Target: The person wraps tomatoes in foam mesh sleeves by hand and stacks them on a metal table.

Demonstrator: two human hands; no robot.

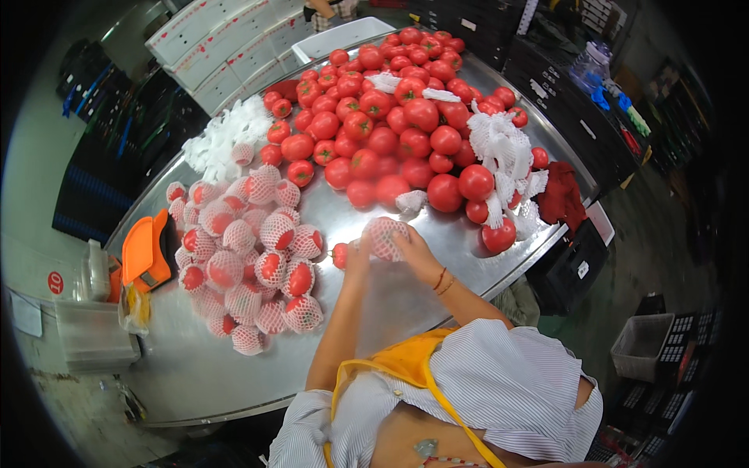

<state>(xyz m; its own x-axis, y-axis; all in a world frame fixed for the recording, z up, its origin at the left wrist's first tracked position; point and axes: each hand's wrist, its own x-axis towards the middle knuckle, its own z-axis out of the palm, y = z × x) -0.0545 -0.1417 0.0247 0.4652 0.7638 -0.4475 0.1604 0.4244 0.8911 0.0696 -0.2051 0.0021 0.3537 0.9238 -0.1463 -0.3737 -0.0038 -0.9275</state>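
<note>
Between my two hands is a tomato in a white foam net sleeve [386, 238]. My right hand [418, 251] grips its right side with the fingers over the top. My left hand [358, 254], partly blurred, holds its left side. A bare red tomato [339, 255] shows just left of my left hand; whether that hand touches it cannot be told. Left of my hands lies a pile of netted tomatoes [240, 237] on the steel table [374, 319]. Beyond them is a large heap of bare tomatoes [383, 140]. A loose foam net [411, 201] lies at its near edge.
White foam nets are heaped at the back left [225, 137] and draped over tomatoes at the right [500, 146]. An orange device, perhaps a scale [143, 248], stands at the left edge. A dark red cloth [560, 196] lies at the right edge. Behind the table is a white bin [345, 38].
</note>
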